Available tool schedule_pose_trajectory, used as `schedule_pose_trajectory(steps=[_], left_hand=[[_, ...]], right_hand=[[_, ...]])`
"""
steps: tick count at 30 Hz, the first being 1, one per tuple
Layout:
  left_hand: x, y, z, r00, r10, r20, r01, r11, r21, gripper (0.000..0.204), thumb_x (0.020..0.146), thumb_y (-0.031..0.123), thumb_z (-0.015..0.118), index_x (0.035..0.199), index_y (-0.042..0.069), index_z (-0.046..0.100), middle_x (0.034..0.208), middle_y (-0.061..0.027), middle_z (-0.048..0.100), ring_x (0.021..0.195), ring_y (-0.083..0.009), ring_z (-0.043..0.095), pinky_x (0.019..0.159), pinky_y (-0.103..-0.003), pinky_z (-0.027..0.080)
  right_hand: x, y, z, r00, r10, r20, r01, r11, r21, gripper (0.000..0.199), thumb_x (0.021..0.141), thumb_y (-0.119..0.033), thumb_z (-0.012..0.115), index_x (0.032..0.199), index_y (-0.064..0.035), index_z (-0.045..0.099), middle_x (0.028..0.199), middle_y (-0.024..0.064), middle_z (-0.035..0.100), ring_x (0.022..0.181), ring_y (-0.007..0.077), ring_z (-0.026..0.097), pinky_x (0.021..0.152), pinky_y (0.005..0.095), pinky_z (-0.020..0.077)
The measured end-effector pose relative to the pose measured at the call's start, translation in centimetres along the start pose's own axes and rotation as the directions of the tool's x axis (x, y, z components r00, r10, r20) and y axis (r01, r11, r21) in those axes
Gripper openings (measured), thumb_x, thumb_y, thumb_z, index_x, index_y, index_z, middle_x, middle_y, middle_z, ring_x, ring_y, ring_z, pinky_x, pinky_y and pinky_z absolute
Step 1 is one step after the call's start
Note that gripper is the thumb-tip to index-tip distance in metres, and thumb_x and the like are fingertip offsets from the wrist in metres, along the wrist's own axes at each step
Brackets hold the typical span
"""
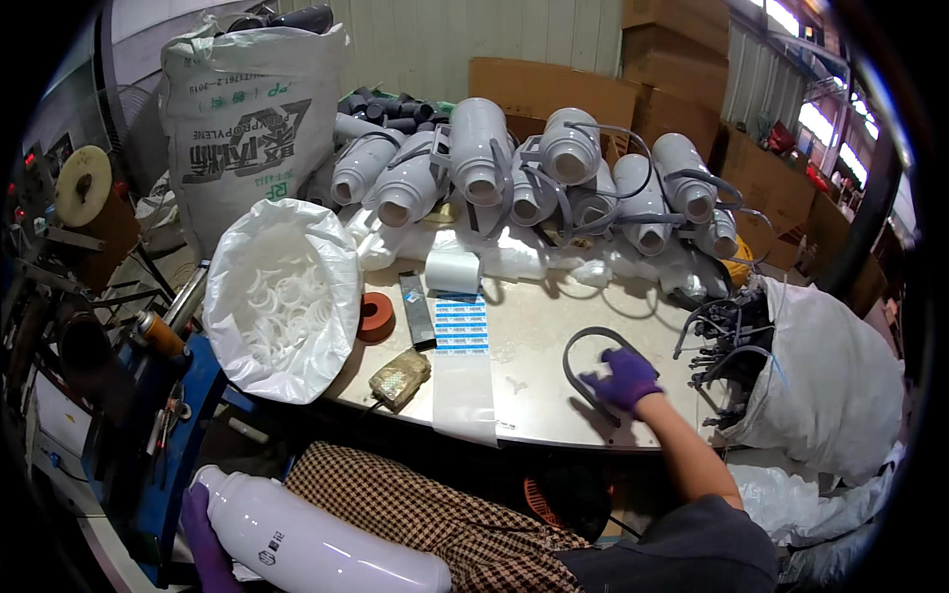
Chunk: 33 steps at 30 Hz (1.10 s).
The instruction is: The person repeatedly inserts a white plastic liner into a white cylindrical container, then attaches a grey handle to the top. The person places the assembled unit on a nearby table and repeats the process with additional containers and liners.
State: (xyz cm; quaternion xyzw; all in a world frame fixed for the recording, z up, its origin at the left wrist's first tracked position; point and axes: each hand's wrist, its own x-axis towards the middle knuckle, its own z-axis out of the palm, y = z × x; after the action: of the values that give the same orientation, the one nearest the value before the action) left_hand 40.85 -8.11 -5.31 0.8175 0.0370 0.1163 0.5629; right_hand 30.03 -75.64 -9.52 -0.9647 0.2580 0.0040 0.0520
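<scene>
At the lower left, my left hand (pixel 201 529) in a purple glove grips the neck end of a glossy white bottle-shaped flask body (pixel 316 539). The flask lies slanted across my lap, and its neck points up and left. Some of that hand's fingers are hidden behind it. Over the right part of the table, my right hand (pixel 627 381), also gloved in purple, has its fingers apart and pointing left. It is at a grey carrying strap (pixel 571 368) that curves in a loop on the tabletop; whether the fingertips touch the strap I cannot tell.
Several white flasks (pixel 479 148) with grey straps lie along the table's back. A white bag of pale rings (pixel 282 306) is left, a sack of dark strap parts (pixel 825 366) right. A label sheet (pixel 462 324), brown tape roll (pixel 376 317) and dirty block (pixel 399 380) lie between.
</scene>
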Motion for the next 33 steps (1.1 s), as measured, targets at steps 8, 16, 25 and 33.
schedule_pose_trajectory(steps=[8, 16, 25, 33], left_hand=[[1.7, -4.5, -4.3, 0.993, 0.118, -0.001, -0.118, 0.991, -0.063, 0.04, 0.104, 0.031, 0.053, 0.128, 0.001, 0.065, 0.125, -0.0102, 0.066, 0.114, -0.0186, 0.06, 0.103, -0.036, 0.046], [-0.2, 3.2, 2.3, 0.967, 0.023, 0.255, 0.109, 0.865, -0.49, 0.024, 0.099, 0.026, 0.059, 0.112, 0.006, 0.06, 0.137, -0.0138, 0.061, 0.123, -0.0197, 0.057, 0.108, -0.033, 0.043], [-4.7, 6.0, 0.3, 0.965, 0.174, 0.196, -0.035, 0.827, -0.561, 0.042, 0.094, 0.04, 0.066, 0.118, 0.006, 0.059, 0.142, -0.0197, 0.057, 0.126, -0.0278, 0.058, 0.107, -0.04, 0.047], [-5.6, 3.7, -1.9, 0.993, 0.05, 0.106, -0.002, 0.913, -0.408, 0.031, 0.092, 0.031, 0.064, 0.107, 0.004, 0.059, 0.139, -0.0199, 0.058, 0.125, -0.027, 0.058, 0.104, -0.039, 0.047]], right_hand=[[3.8, -6.2, 5.3, 0.828, -0.131, -0.546, 0.531, 0.5, 0.685, 0.014, 0.099, -0.007, 0.059, 0.112, -0.0021, 0.063, 0.089, 0.0118, 0.067, 0.085, 0.0255, 0.068, 0.079, 0.038, 0.0548], [-3.9, -29.9, -6.7, 0.776, -0.562, -0.287, -0.077, -0.536, 0.841, 0.028, 0.099, -0.001, 0.048, 0.127, -0.0062, 0.048, 0.075, -0.0037, 0.038, 0.058, 0.0064, 0.037, 0.054, 0.0224, 0.04], [-7.8, -46.1, -6.3, 0.306, -0.939, 0.159, -0.638, -0.078, 0.766, 0.046, 0.109, -0.042, 0.043, 0.123, 0.0001, 0.055, 0.067, -0.0016, 0.042, 0.051, 0.008, 0.044, 0.052, 0.0246, 0.0413], [-9.8, -45.5, -6.8, 0.077, -0.64, -0.764, 0.346, -0.702, 0.623, 0.03, 0.097, -0.018, 0.067, 0.117, 0.0042, 0.068, 0.099, 0.0069, 0.073, 0.078, 0.0081, 0.067, 0.069, 0.0241, 0.0535]])
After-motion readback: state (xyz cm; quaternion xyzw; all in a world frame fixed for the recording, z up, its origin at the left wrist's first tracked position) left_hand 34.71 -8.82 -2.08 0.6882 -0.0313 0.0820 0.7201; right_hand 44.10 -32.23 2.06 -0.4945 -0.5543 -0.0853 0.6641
